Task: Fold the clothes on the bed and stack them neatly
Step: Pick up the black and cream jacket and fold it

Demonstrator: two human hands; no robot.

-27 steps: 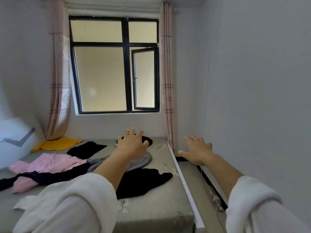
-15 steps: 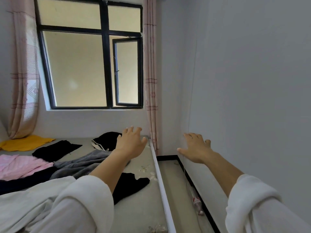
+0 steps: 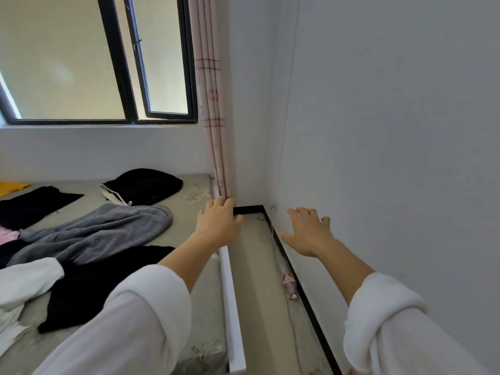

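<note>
The fingers (image 3: 216, 206) of our left hand (image 3: 219, 226) are straight and released, holding nothing, above the white rail (image 3: 230, 293) on the right side of the grey flowered bed (image 3: 186, 212). Our right hand (image 3: 308, 234) is likewise spread and empty near the pale grey wall (image 3: 392, 158). The clothes lie unfolded on the bed to the left: a grey fleece garment (image 3: 108, 228), a black garment (image 3: 102, 280) nearer, a black bundle with white trim (image 3: 143, 185) farther, and a white garment (image 3: 24, 282) near left.

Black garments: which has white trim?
The bunched black garment farthest back: white band at its left edge. The flat black piece and front black piece are plain.
</note>
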